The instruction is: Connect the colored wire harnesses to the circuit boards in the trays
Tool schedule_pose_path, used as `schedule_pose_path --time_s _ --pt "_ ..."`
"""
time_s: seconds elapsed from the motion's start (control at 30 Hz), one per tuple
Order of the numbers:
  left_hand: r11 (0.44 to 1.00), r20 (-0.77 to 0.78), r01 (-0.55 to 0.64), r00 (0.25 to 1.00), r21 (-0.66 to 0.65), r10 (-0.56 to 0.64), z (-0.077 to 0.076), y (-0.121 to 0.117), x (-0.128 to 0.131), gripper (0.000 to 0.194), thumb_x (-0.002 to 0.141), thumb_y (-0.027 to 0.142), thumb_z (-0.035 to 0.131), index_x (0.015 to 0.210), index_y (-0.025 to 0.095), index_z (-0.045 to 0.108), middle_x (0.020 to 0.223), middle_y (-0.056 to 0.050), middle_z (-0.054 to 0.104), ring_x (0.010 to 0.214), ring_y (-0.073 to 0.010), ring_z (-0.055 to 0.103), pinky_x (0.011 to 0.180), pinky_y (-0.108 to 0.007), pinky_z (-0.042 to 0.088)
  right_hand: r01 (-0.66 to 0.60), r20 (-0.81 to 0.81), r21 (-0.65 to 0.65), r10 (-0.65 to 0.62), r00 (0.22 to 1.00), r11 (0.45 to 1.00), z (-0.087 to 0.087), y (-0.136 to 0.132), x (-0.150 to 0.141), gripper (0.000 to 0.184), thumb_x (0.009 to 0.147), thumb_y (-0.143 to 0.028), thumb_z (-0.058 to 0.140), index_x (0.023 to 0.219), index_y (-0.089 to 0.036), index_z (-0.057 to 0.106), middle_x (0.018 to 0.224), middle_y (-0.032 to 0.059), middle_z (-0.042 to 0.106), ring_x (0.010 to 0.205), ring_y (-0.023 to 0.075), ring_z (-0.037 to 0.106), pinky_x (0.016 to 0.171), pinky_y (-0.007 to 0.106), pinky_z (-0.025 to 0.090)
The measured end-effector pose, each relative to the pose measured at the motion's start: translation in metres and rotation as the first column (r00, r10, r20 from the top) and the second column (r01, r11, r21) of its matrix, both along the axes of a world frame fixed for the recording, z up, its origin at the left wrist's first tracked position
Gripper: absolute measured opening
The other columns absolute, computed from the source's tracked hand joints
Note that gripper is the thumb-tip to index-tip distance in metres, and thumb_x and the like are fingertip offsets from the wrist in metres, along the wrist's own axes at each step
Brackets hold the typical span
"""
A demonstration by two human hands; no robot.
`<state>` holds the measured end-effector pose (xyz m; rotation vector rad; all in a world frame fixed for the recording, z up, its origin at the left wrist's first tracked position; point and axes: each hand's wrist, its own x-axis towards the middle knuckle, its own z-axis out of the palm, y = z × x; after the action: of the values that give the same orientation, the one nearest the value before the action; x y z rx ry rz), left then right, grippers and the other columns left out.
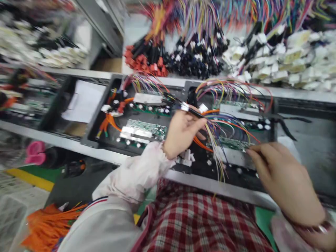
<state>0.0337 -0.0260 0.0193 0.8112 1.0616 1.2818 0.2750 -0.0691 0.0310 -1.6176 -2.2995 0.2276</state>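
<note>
My left hand (181,131) is closed around a black-sleeved wire harness (194,112). Loose white, yellow and blue wires (215,152) fan out from it and hang over the tray's front. My right hand (285,180) pinches at the right end of the near green circuit board (233,143); a thin orange-red wire runs to its fingertips, which hide the wire's end. Behind that lies another circuit board (236,103) with many coloured wires along its far edge. Both boards sit in a black tray (274,120).
To the left, a second tray holds wired boards (148,131) and orange cables (110,120). White paper (85,99) lies farther left. Harness bundles with red (147,63), black (198,57) and white connectors (278,63) fill the back shelf. Orange wires (49,224) lie at lower left.
</note>
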Motion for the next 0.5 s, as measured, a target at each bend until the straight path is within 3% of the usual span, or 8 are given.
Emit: schedule_pose_path --time_s 0.1,0.17,0.27,0.5 --pt "0.995 -0.114 -0.081 0.99 0.06 0.088 -0.004 0.005 0.0 0.033 0.081 0.021 0.079 0.093 0.019 0.049 0.068 0.003 0.063 0.057 -0.0122 0.067 0.042 -0.018 0.058 0.094 -0.046 0.12 -0.09 0.995 0.988 0.004 0.001 -0.003 0.029 0.101 -0.04 0.049 0.093 -0.02 0.067 0.087 0.0057 0.07 0.08 0.0188 0.067 0.07 0.031 0.049" --pt "0.991 -0.183 -0.099 0.976 0.087 0.114 -0.005 0.006 0.0 0.03 0.082 0.024 0.079 0.091 0.018 0.051 0.07 0.003 0.065 0.054 -0.0114 0.066 0.042 -0.018 0.059 0.1 -0.115 0.182 -0.08 0.99 0.978 0.0 0.007 -0.014 0.017 0.098 -0.032 0.058 0.098 -0.02 0.069 0.091 0.0035 0.074 0.085 0.0163 0.07 0.074 0.027 0.051" --pt "0.986 -0.257 -0.129 0.954 0.103 0.152 -0.002 0.004 0.001 0.028 0.084 0.022 0.079 0.091 0.019 0.052 0.073 0.003 0.066 0.056 -0.0111 0.067 0.044 -0.018 0.059 0.017 -0.171 0.126 0.005 0.985 0.992 -0.012 0.015 -0.028 0.013 0.097 -0.027 0.06 0.097 -0.019 0.07 0.09 0.0018 0.076 0.081 0.0147 0.072 0.071 0.025 0.052" --pt "0.984 -0.237 -0.133 0.958 0.121 0.159 -0.003 0.002 -0.001 0.029 0.084 0.015 0.077 0.091 0.021 0.049 0.066 0.007 0.064 0.05 -0.0098 0.065 0.041 -0.018 0.057 0.019 -0.201 0.032 -0.012 0.979 0.999 -0.024 0.018 -0.031 0.014 0.096 -0.03 0.061 0.093 -0.021 0.071 0.087 0.0017 0.077 0.075 0.0167 0.073 0.066 0.027 0.052"
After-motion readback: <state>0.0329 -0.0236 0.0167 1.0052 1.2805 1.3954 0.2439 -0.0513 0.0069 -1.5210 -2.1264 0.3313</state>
